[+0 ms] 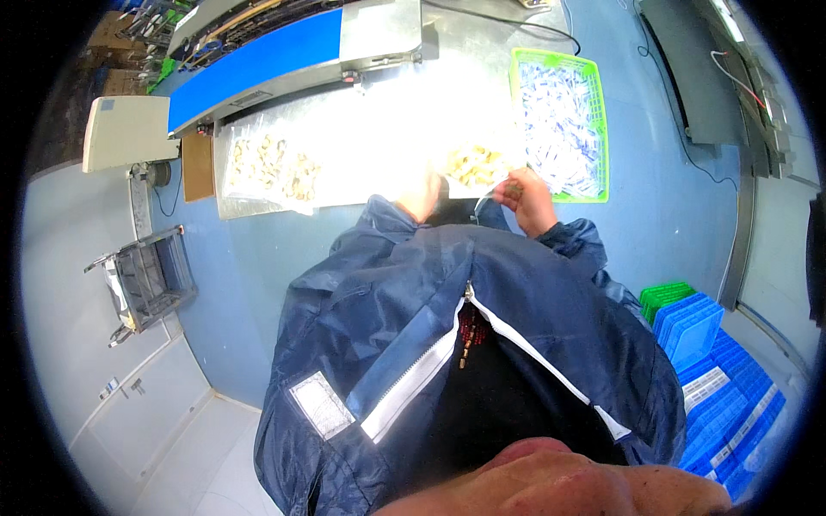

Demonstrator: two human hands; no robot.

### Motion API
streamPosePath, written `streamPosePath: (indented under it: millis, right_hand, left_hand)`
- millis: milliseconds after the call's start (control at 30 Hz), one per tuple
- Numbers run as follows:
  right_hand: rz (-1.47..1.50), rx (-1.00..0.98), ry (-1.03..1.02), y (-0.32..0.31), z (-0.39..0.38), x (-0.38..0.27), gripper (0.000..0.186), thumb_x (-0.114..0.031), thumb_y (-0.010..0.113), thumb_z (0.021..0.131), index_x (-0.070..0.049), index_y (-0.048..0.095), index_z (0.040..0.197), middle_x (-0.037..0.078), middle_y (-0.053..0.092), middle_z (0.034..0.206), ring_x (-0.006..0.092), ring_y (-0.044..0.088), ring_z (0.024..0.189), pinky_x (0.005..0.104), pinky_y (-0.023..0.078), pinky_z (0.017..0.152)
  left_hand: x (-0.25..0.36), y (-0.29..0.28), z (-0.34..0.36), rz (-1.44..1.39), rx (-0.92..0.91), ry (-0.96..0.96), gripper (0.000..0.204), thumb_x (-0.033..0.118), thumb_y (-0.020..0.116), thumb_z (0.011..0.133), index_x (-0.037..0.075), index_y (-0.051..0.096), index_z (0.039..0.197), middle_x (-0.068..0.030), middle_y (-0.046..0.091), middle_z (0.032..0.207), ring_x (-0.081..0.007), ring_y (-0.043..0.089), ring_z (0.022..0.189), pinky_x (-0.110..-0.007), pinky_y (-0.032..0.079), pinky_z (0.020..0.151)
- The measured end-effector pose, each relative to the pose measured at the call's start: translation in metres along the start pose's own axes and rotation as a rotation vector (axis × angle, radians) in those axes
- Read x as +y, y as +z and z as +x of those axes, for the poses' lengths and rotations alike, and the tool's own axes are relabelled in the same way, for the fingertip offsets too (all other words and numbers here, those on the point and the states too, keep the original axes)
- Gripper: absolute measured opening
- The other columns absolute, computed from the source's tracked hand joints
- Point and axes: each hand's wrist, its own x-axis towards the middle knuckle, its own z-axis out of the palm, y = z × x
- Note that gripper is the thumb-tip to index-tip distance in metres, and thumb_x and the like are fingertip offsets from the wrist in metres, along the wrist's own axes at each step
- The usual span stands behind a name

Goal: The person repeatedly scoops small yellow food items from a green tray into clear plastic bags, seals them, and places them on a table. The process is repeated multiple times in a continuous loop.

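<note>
Apparently pinching a small brown piece in the fingers of the right hand, at the near edge of the desk. Holding the left hand to the left of some yellowish pieces on the desk; in the glare, cannot tell whether spread or closed. Surrounded by flat clear bags of similar pieces to the left, a green basket of blue-and-white sachets to the right, and a blue belt far left.
</note>
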Motion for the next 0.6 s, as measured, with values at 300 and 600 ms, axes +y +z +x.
streamPosePath:
  millis: [300,600]
  right_hand:
    - [-0.248,-0.198,-0.088,0.008,0.007,-0.002,0.016,-0.016,0.058,0.094,-0.007,0.057,0.081,0.005,0.063,0.073,0.0120,0.059,0.061,0.0253,0.048,0.055]
    - [-0.099,-0.240,-0.069,0.047,0.032,-0.016,0.012,-0.017,0.054,0.097,-0.005,0.053,0.097,0.007,0.060,0.088,0.0163,0.061,0.080,0.0299,0.052,0.073]
  left_hand:
    - [0.010,-0.017,0.032,0.179,-0.289,-0.038,0.016,0.010,0.056,0.086,-0.003,0.060,0.094,-0.0234,0.062,0.109,-0.0411,0.059,0.099,-0.046,0.049,0.084]
    - [0.058,-0.012,0.034,-0.187,0.017,0.400,0.041,0.001,0.050,0.087,-0.005,0.051,0.127,-0.0221,0.053,0.131,-0.0408,0.048,0.124,-0.044,0.035,0.108]
